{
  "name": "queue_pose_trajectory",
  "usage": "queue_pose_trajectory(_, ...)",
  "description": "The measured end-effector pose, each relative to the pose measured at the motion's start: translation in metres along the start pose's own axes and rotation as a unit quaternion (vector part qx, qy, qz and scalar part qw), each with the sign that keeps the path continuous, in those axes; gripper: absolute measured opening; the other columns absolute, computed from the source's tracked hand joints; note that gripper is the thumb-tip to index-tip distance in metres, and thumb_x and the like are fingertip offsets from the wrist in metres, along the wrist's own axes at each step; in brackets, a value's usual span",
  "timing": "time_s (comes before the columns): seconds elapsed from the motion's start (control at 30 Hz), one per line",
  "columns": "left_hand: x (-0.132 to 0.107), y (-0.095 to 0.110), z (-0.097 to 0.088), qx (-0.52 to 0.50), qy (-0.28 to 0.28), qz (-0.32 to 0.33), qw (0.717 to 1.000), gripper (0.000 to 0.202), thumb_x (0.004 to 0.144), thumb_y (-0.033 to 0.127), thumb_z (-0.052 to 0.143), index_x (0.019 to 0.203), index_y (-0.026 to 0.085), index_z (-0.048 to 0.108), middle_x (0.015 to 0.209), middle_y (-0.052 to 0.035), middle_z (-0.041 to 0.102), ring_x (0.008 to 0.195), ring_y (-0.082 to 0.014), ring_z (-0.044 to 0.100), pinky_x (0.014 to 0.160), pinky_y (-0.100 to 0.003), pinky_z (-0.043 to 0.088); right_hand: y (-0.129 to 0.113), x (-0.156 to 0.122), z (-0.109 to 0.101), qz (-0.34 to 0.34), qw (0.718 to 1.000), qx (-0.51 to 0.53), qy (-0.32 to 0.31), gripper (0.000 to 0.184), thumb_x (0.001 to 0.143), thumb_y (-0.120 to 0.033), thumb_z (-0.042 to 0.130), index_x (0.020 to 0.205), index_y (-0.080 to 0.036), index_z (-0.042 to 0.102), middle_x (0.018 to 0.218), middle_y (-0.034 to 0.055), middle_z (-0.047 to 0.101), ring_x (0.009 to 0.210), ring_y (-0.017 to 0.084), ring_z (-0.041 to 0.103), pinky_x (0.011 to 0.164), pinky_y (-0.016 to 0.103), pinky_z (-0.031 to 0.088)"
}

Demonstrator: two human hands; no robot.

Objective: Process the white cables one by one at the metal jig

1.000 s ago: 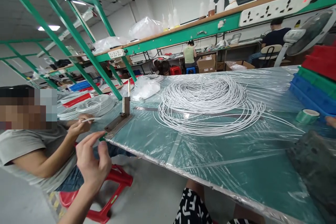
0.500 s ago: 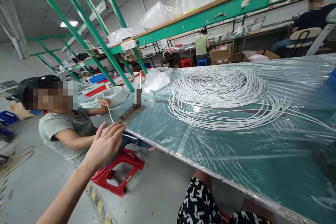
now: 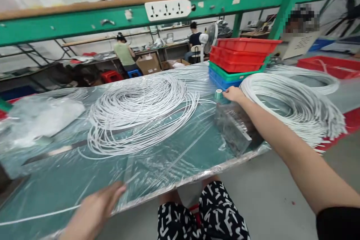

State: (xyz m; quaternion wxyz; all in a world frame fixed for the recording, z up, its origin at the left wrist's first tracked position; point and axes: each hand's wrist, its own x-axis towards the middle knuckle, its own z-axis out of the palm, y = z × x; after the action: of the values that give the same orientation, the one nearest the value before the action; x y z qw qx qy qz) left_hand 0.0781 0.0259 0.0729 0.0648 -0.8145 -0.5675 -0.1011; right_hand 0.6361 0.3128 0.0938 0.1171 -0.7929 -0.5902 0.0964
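My left hand [image 3: 97, 210], smeared by motion, is at the table's near edge at lower left. A white cable [image 3: 39, 217] runs into it from the left edge of the view, and its fingers look closed round that cable. My right hand [image 3: 234, 93] reaches across to the right side, fingers drawn together beside a small green tape roll [image 3: 218, 94]. What the fingertips hold, if anything, is hidden. Below that forearm stands a grey metal block [image 3: 233, 129]. Between my hands lies a big coil of white cable [image 3: 140, 105], its loose ends trailing toward the block.
A bundle of white cables [image 3: 292, 101] lies right of my forearm. Stacked red, green and blue trays [image 3: 242, 58] stand behind. A plastic bag [image 3: 47, 116] and a flat metal strip [image 3: 56, 151] are at left. Overhead runs a green shelf beam [image 3: 225, 5]. Co-workers sit farther back.
The view has swung right, away from the seated co-worker at the left. My left hand has come back from that co-worker's side with a white cable; my right hand has come into view.
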Motion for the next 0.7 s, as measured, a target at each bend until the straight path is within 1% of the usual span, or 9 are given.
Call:
queue_pose_trajectory(0.07, 0.055, 0.063, 0.025, -0.081, -0.115, 0.04, 0.989, 0.043, 0.1, 0.047, 0.03, 0.092, 0.033, 0.069, 0.08, -0.0013, 0.073, 0.064, -0.025, 0.067, 0.058, -0.035, 0.051, 0.0, 0.0, 0.0, 0.006, 1.0, 0.01, 0.004, 0.035, 0.095, -0.038, 0.049, 0.111, -0.018, 0.074, 0.114, 0.014, 0.07, 0.11, 0.029, 0.063, 0.09, 0.032, 0.047)
queue_pose_trajectory(0.1, 0.081, 0.093, 0.034, -0.114, -0.151, 0.072, 0.979, 0.048, 0.102, 0.045, 0.025, 0.093, 0.029, 0.069, 0.082, -0.0037, 0.072, 0.066, -0.0243, 0.067, 0.059, -0.034, 0.05, 0.001, 0.0, 0.0, 0.006, 1.0, 0.014, 0.003, 0.036, 0.095, -0.038, 0.049, 0.11, -0.019, 0.074, 0.113, 0.0135, 0.071, 0.109, 0.029, 0.064, 0.091, 0.032, 0.047)
queue_pose_trajectory(0.13, 0.105, 0.12, 0.04, -0.146, -0.159, 0.109, 0.97, 0.05, 0.103, 0.043, 0.022, 0.096, 0.026, 0.068, 0.085, -0.0055, 0.072, 0.07, -0.0237, 0.067, 0.062, -0.033, 0.05, 0.001, 0.0, 0.0, 0.004, 1.0, 0.016, 0.002, 0.036, 0.095, -0.039, 0.048, 0.11, -0.019, 0.074, 0.111, 0.0132, 0.071, 0.109, 0.028, 0.064, 0.091, 0.033, 0.047)
queue_pose_trajectory(0.17, 0.126, 0.143, 0.044, -0.171, -0.153, 0.139, 0.963, 0.048, 0.104, 0.04, 0.021, 0.107, 0.024, 0.066, 0.096, -0.0075, 0.072, 0.08, -0.0236, 0.068, 0.067, -0.033, 0.051, 0.001, 0.0, 0.0, 0.0, 1.0, 0.017, 0.002, 0.036, 0.095, -0.039, 0.048, 0.11, -0.019, 0.074, 0.11, 0.013, 0.071, 0.109, 0.028, 0.064, 0.091, 0.032, 0.048)
queue_pose_trajectory(0.27, 0.175, 0.194, 0.052, -0.19, -0.13, 0.191, 0.954, 0.046, 0.104, 0.035, 0.021, 0.134, 0.021, 0.054, 0.106, -0.0109, 0.07, 0.088, -0.023, 0.068, 0.073, -0.032, 0.051, -0.001, 0.0, -0.001, -0.011, 1.0, 0.014, 0.0, 0.035, 0.094, -0.038, 0.048, 0.108, -0.019, 0.075, 0.109, 0.0128, 0.072, 0.11, 0.028, 0.064, 0.089, 0.031, 0.048)
queue_pose_trajectory(0.37, 0.205, 0.224, 0.056, -0.18, -0.124, 0.198, 0.955, 0.046, 0.105, 0.036, 0.022, 0.136, 0.02, 0.052, 0.102, -0.0107, 0.07, 0.088, -0.0238, 0.069, 0.072, -0.032, 0.05, -0.004, 0.003, -0.001, -0.016, 1.0, 0.012, -0.008, 0.035, 0.094, -0.037, 0.048, 0.105, -0.018, 0.075, 0.108, 0.0133, 0.072, 0.109, 0.027, 0.065, 0.087, 0.03, 0.048)
queue_pose_trajectory(0.47, 0.225, 0.243, 0.057, -0.162, -0.113, 0.191, 0.962, 0.043, 0.105, 0.037, 0.025, 0.12, 0.02, 0.062, 0.096, -0.0097, 0.07, 0.09, -0.0251, 0.069, 0.071, -0.032, 0.049, -0.005, 0.006, 0.0, -0.018, 1.0, 0.012, -0.017, 0.034, 0.093, -0.036, 0.049, 0.104, -0.018, 0.075, 0.107, 0.0135, 0.072, 0.107, 0.027, 0.065, 0.085, 0.029, 0.048)
queue_pose_trajectory(0.6, 0.242, 0.261, 0.054, -0.15, -0.094, 0.174, 0.969, 0.039, 0.104, 0.032, 0.03, 0.094, 0.019, 0.066, 0.093, -0.009, 0.068, 0.083, -0.0224, 0.068, 0.068, -0.031, 0.046, -0.005, 0.009, 0.001, -0.019, 1.0, 0.012, -0.021, 0.032, 0.092, -0.036, 0.052, 0.105, -0.018, 0.075, 0.105, 0.0135, 0.072, 0.107, 0.028, 0.065, 0.085, 0.029, 0.048)
queue_pose_trajectory(0.7, 0.246, 0.272, 0.053, -0.151, -0.083, 0.173, 0.97, 0.037, 0.104, 0.029, 0.033, 0.088, 0.019, 0.065, 0.09, -0.0087, 0.067, 0.082, -0.0209, 0.067, 0.068, -0.03, 0.044, -0.005, 0.011, 0.002, -0.023, 0.999, 0.013, -0.021, 0.032, 0.091, -0.035, 0.052, 0.104, -0.017, 0.075, 0.104, 0.0135, 0.073, 0.106, 0.028, 0.066, 0.084, 0.028, 0.048)
